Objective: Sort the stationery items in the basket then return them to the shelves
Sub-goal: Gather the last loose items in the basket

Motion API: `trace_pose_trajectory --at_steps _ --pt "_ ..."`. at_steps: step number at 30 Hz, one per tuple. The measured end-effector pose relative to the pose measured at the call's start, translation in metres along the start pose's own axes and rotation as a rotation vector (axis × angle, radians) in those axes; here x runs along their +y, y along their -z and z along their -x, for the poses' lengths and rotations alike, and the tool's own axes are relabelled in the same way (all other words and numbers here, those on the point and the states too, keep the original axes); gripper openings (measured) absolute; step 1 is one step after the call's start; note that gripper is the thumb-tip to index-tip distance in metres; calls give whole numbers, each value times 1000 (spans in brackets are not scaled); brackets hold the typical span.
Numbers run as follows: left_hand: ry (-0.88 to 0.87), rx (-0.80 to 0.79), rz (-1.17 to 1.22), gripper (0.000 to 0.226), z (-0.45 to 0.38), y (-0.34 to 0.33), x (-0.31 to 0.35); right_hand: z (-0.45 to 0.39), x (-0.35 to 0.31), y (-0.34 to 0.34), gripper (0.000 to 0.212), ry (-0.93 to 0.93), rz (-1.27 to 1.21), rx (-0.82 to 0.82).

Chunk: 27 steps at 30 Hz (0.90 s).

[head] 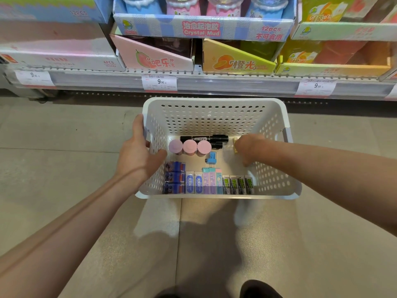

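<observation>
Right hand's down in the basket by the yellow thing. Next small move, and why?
Probably close the right hand on the yellow item and set it with its kind. It lies loose by the markers, while the erasers and pink caps stand in rows. The left hand grips the basket wall, steadying it.
</observation>
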State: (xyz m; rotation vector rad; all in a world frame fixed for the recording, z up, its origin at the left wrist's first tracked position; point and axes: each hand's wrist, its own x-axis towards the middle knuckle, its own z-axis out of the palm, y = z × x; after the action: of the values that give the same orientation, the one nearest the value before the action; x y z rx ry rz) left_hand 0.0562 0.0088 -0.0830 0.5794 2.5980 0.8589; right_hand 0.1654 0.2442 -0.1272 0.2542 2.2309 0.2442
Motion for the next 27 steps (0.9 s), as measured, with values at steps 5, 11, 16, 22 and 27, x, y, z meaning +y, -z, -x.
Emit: trace_pose_trajectory --at_steps 5,11,16,22,27 --pt "-4 -5 10 79 1 1 1 -2 -7 -9 46 -60 126 74" --pt "-23 -6 8 80 -1 0 -1 -2 -11 -6 38 -6 20 140" --pt "-25 -4 14 80 0 1 -1 -7 -25 -2 17 92 -300 181" --pt "-17 -9 15 79 -1 1 0 -10 -19 -3 42 135 -442 190" --pt "-20 -9 12 78 -1 1 0 1 0 10 37 193 -637 138"
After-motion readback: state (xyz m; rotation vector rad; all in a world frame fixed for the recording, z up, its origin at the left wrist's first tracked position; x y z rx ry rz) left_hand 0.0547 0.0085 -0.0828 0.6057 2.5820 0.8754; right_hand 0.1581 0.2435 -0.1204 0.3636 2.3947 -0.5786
